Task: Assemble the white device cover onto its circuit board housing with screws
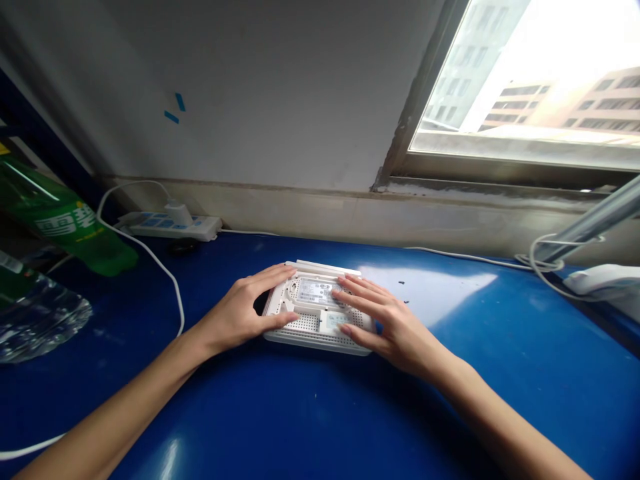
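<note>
A white plastic device [307, 321] with a vented face and printed labels lies flat on the blue tabletop [300, 413]. My left hand [245, 303] is around its left end, thumb on the near face and fingers along the far left edge. Over the right end rests my right hand [383, 313], its fingers spread across the labels and its thumb near the lower label. The device's underside is hidden.
A green bottle [75, 220] and a clear bottle [40, 313] lie at the left. A power strip [197, 227] with a plugged-in white cable stands by the wall. A metal pole [590, 217] wrapped in cable is at the right.
</note>
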The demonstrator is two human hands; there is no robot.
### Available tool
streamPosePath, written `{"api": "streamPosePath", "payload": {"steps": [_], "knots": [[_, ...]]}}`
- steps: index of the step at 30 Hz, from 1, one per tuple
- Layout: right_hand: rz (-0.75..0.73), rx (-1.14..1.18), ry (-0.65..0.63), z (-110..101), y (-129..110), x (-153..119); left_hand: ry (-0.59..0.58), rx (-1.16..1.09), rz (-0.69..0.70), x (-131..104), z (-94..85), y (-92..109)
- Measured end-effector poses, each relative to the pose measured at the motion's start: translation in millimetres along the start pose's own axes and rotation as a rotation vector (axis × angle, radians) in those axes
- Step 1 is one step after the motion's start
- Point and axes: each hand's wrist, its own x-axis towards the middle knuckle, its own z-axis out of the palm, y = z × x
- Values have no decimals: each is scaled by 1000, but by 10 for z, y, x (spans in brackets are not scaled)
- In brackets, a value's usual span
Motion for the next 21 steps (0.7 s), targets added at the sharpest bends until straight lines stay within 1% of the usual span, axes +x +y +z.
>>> {"api": "streamPosePath", "payload": {"steps": [3, 7, 9, 12, 14, 16, 17, 18, 19, 20, 21], "knots": [[-29, -69, 18, 21, 7, -5, -20, 24, -2, 2, -10, -28], [-61, -166, 50, 28, -42, -24, -33, 54, -12, -19, -6, -37], [-62, -206, 39, 34, -72, -31, -32, 64, -16, -32, 10, -45], [-59, -266, 15, 66, -76, -17, -15, 88, -7, -26, 48, -67], [-66, -294, 34, 77, -54, 7, 2, 126, 12, -11, 65, -58], [-93, -282, 74, 25, -38, 22, 52, 197, 64, -23, 57, 7], [-109, -253, 112, -39, -39, 15, 96, 243, 109, -50, 41, 64], [-124, -215, 160, -132, -49, -6, 168, 293, 178, -96, 18, 136], [-107, -165, 267, -248, -65, -42, 254, 330, 284, -157, -10, 217], [-88, -103, 394, -380, -85, -92, 316, 359, 367, -231, -40, 300], [-46, -56, 520, -517, -105, -152, 356, 390, 384, -307, -68, 376]]}}
